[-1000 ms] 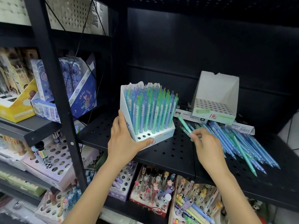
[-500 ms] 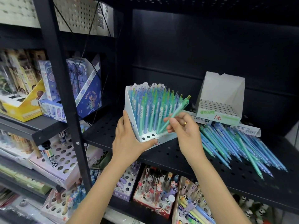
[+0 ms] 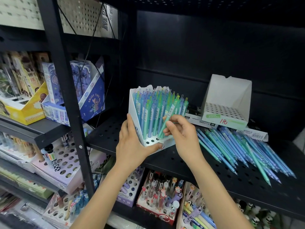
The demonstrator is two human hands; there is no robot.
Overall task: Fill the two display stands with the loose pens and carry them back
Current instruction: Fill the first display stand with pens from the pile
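A white display stand (image 3: 134, 111), packed with several blue and green pens, sits tilted on the black perforated shelf (image 3: 165, 159). My left hand (image 3: 132, 144) grips its left side and front corner. My right hand (image 3: 183, 134) pinches a green pen (image 3: 168, 119), slanted, with its tip down at a hole in the stand's front row. A second white stand (image 3: 226, 100) with no pens in it sits on flat boxes at the back right. A heap of loose blue and green pens (image 3: 239, 149) lies on the shelf to the right of my right hand.
A black upright post (image 3: 66, 96) borders the shelf on the left. Boxes of stationery (image 3: 74, 90) fill the left shelves, and trays of novelty pens (image 3: 158, 195) stand on the shelf below. Flat white boxes (image 3: 198, 119) lie under the second stand.
My right hand took a green pen from the loose heap, carried it left to the filled stand and lowered its tip to the front row. My left hand kept holding the stand.
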